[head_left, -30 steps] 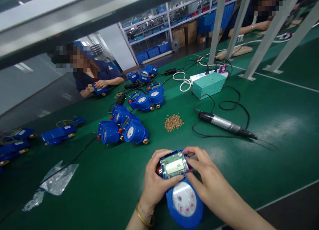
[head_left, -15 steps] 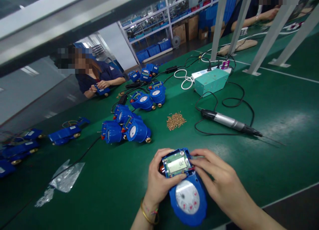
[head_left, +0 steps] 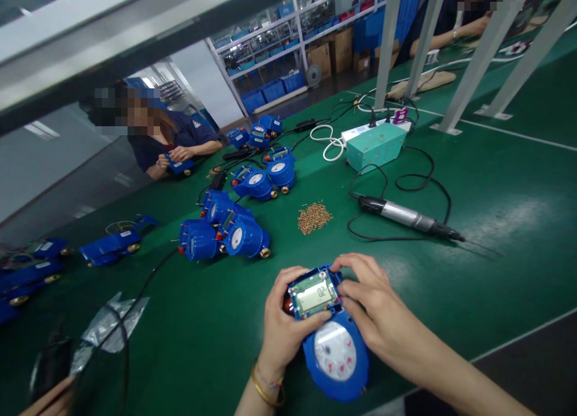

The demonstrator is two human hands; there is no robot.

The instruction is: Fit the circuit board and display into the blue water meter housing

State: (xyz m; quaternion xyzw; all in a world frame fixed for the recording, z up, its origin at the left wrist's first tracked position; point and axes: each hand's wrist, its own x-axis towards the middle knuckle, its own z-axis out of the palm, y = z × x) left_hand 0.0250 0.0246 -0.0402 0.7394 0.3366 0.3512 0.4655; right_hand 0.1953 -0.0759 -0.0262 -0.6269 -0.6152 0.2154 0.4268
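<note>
In the head view, the left hand (head_left: 282,326) grasped a blue meter (head_left: 336,356) above the bench (head_left: 202,332), its thumb below the display (head_left: 314,297); the right hand (head_left: 376,302) bent its fingers against the meter's right edge, whether pinching anything one could not tell; beyond the meter lay brass screws (head_left: 314,218); beyond it rightward, a corded screwdriver (head_left: 406,215).

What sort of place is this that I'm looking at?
Most likely a factory assembly workshop. A blue meter in the foreground has its display board exposed, a pile of what look like small brass-coloured screws lies near a corded power screwdriver, and storage racks stand in the background.
</note>
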